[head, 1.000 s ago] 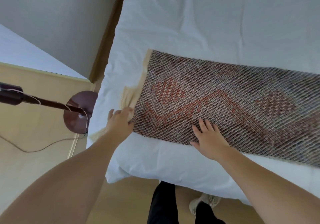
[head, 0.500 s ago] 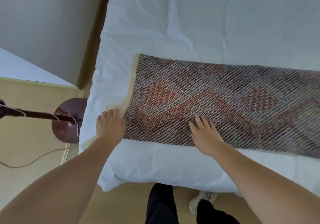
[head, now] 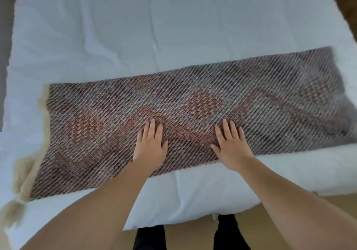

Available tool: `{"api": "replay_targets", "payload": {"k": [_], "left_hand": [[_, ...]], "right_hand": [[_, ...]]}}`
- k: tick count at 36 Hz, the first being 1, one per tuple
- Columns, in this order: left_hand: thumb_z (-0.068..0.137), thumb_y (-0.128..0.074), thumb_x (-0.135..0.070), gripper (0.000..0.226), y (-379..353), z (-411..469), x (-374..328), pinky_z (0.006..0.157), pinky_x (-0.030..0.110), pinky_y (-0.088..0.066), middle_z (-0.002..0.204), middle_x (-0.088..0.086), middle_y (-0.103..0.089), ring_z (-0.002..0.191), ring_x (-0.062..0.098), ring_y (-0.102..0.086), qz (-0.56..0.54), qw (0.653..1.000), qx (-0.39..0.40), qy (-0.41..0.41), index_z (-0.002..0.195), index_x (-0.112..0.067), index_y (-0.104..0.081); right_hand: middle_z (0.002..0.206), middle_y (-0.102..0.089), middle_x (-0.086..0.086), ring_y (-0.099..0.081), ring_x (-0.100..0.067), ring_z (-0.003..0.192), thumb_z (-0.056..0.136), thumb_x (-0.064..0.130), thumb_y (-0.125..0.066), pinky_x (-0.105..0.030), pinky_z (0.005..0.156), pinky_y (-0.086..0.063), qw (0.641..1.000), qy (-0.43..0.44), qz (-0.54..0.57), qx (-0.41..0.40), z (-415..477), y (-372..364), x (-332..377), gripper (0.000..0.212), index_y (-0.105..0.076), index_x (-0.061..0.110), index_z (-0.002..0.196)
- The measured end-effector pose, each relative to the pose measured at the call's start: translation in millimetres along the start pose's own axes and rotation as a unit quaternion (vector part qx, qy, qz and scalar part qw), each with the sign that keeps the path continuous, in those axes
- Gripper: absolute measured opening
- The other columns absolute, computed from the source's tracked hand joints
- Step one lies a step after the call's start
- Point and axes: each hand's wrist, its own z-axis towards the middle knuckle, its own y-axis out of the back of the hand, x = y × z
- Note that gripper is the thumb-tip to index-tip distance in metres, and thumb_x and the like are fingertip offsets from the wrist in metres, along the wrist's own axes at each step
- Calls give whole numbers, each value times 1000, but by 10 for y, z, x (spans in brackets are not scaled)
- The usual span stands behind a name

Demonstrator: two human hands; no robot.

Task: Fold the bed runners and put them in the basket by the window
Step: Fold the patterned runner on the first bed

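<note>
Woven in grey-brown with rust-red diamond motifs, the bed runner [head: 193, 118] is laid flat across the white bed [head: 135, 27], and more of its length is seen than half a second ago, when the lamp stand was in view at the left. A cream fringe [head: 25, 174], somewhat blurred, is seen at its left end. The left hand [head: 149, 147], formerly at the runner's left corner, is now pressed flat near its middle, fingers together. The right hand [head: 230, 145] is likewise laid flat just beside it, palm down, nothing pinched. No basket is seen.
</note>
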Motion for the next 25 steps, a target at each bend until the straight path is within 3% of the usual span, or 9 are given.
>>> {"api": "replay_targets", "payload": {"k": [14,25], "left_hand": [[98,-12,-50,69,-199,434,-2160,118,49,5,159,12,15,146,28,14,27,999,27,10,150,-11,11],[97,-9,-53,73,-114,669,-2544,118,42,9,157,12,21,145,26,18,-8,1000,10,24,148,-9,18]], "right_hand": [[157,27,-5,21,-28,145,94,59,-1,-50,118,6,998,-51,31,29,-231,-407,-2363,73,20,18,150],[158,19,-15,14,-34,146,95,60,-6,-52,118,1,995,-84,47,14,-57,-265,-2588,78,16,12,151]]}}
